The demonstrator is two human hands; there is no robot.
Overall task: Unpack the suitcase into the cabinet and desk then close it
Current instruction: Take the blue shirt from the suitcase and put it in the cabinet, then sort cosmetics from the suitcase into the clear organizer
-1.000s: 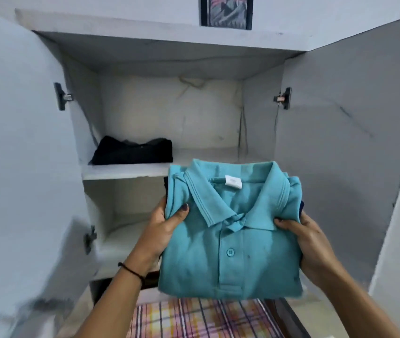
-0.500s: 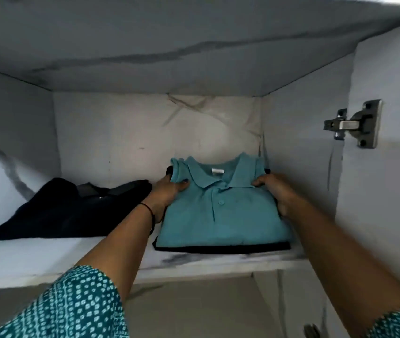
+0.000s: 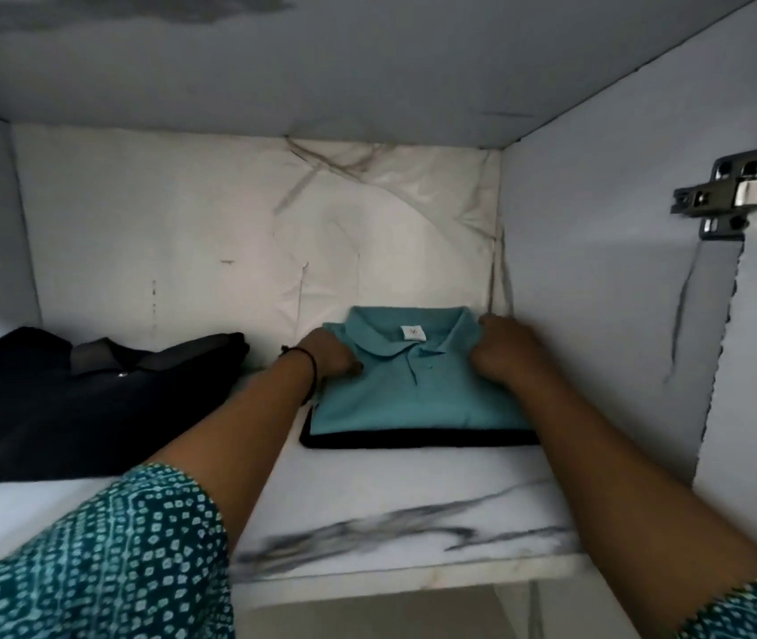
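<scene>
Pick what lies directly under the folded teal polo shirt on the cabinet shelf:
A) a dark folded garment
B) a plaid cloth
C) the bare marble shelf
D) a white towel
A: a dark folded garment shows as a black edge beneath the teal polo shirt, between it and the marble shelf.

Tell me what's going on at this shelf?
A person is putting folded clothes into a cabinet. The left hand and the right hand grip the sides of a folded teal polo shirt near its collar. The shirt lies on a dark folded garment, and this stack sits on the shelf near the back right corner. A black garment lies on the same shelf to the left, apart from the stack.
</scene>
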